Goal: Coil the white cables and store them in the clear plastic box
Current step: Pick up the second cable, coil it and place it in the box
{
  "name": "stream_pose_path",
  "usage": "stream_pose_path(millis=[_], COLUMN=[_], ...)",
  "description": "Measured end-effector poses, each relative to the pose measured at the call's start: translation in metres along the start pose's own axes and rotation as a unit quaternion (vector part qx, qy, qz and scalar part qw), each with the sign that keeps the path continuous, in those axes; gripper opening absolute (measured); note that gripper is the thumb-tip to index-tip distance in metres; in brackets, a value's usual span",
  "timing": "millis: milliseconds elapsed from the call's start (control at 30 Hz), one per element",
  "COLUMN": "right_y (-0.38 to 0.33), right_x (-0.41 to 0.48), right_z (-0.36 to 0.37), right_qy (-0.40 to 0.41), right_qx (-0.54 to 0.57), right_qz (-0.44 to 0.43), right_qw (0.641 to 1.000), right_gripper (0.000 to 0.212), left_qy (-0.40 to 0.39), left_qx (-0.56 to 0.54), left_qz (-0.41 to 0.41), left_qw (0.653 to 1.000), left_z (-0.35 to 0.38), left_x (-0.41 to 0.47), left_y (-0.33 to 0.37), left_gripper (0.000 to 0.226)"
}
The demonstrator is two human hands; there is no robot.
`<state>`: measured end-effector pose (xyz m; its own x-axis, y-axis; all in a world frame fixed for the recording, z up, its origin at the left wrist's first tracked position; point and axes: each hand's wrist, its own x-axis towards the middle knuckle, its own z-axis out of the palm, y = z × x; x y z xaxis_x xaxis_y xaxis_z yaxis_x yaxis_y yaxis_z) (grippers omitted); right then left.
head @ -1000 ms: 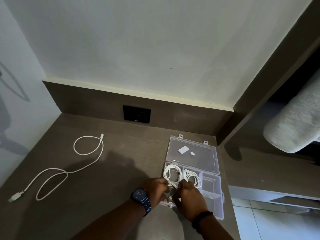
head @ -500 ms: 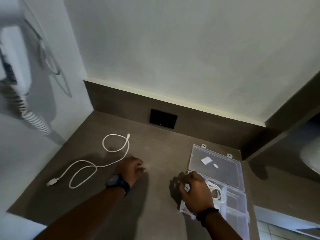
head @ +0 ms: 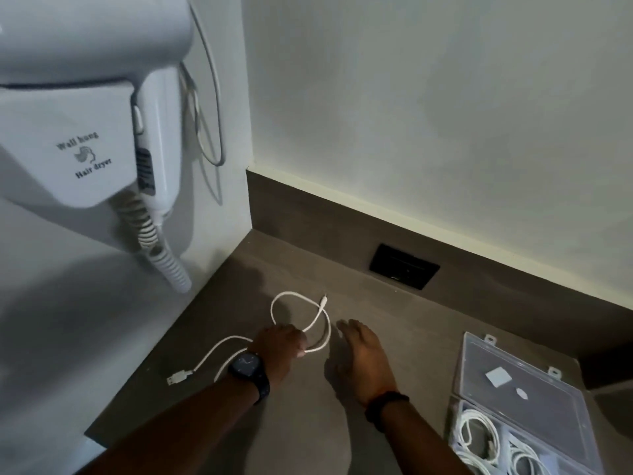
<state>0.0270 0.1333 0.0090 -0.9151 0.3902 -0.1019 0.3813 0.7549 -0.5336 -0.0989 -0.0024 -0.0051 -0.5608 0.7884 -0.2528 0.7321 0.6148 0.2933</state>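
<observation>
1. White cable (head: 310, 329) lies loose on the brown counter (head: 301, 423), and my left hand (head: 279, 347) is on it, fingers curled down over the strand where the far loop crosses back; whether I have it pinched or am only pressing on it, I cannot tell.
2. My right hand (head: 364, 359) hovers just beside the loop, fingers spread and empty, palm down.
3. To coil it well, I judge I should lift the strand at the crossing, take the small plug end (head: 324, 299) beyond my fingers with the right hand, and wind even turns so the flat USB plug (head: 178, 376) trailing behind my left wrist comes in last without kinking.
4. It is a thin, round, smooth and limp cord; it should hold a curve only if kept in the hand.
5. Off to the right of my right forearm sits the clear plastic box (head: 493, 423), lid (head: 520, 382) open, rigid and see-through, with coiled white cables (head: 476, 430) already in its compartments.
6. Up to the left of my left hand hangs a glossy white hair dryer (head: 85, 114) with a ribbed spiral cord (head: 161, 258).
</observation>
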Motion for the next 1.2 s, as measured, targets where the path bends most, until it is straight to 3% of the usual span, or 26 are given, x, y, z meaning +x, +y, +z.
stream_pose_path(millis=[67, 133, 167, 267, 467, 533, 600, 700, 767, 867, 1000, 1100, 1200], right_y=[-0.011, -0.025, -0.032, -0.043, -0.037, -0.041, -0.049, -0.066, -0.071, -0.066, -0.056, -0.063, -0.083], right_x=[0.005, 0.007, 0.008, 0.006, -0.022, -0.031, -0.038, -0.046, -0.053, -0.065, -0.088, -0.103, -0.115], right_z=[-0.007, -0.021, -0.03, -0.071, -0.169, -0.192, -0.208, -0.226, -0.239, -0.26, -0.279, -0.293, -0.305], right_qy=[0.014, 0.043, 0.05, 0.075, 0.04, 0.038, 0.053, 0.069, 0.081, 0.079, -0.011, -0.107, -0.219], right_qx=[0.029, 0.089, 0.136, 0.263, 0.393, 0.413, 0.393, 0.366, 0.374, 0.375, 0.397, 0.476, 0.557], right_qz=[-0.029, -0.045, -0.035, 0.021, 0.038, 0.033, 0.01, -0.022, -0.033, -0.024, 0.008, -0.036, -0.138], right_qw=[0.999, 0.994, 0.989, 0.962, 0.918, 0.909, 0.918, 0.928, 0.923, 0.923, 0.918, 0.872, 0.789], right_gripper=[0.057, 0.021, 0.013, 0.044, 0.047, 0.045, 0.045, 0.046, 0.046, 0.048, 0.052, 0.047, 0.029], left_qy=[0.046, 0.121, 0.149, 0.215, 0.385, 0.38, 0.337, 0.198, 0.163, 0.235, 0.338, 0.343, 0.324], left_qx=[-0.122, -0.208, -0.244, -0.335, -0.318, -0.291, -0.326, -0.478, -0.488, -0.457, -0.492, -0.459, -0.44], left_qz=[0.051, 0.089, 0.09, 0.046, -0.087, -0.06, 0.05, 0.156, 0.168, 0.143, 0.044, 0.02, 0.022], left_qw=[0.99, 0.967, 0.954, 0.916, 0.862, 0.876, 0.882, 0.841, 0.841, 0.846, 0.801, 0.82, 0.837], left_z=[-0.024, -0.055, -0.07, -0.117, -0.181, -0.189, -0.191, -0.193, -0.196, -0.209, -0.235, -0.242, -0.237], left_x=[-0.004, -0.008, -0.008, -0.002, 0.007, 0.001, -0.009, -0.025, -0.029, -0.026, -0.016, -0.01, -0.012], left_y=[0.008, 0.019, 0.021, 0.023, 0.021, 0.043, 0.081, 0.147, 0.174, 0.183, 0.163, 0.153, 0.158], left_gripper=[0.024, 0.042, 0.04, 0.018, 0.01, 0.013, 0.028, 0.026, 0.043, 0.046, 0.044, 0.051, 0.046])
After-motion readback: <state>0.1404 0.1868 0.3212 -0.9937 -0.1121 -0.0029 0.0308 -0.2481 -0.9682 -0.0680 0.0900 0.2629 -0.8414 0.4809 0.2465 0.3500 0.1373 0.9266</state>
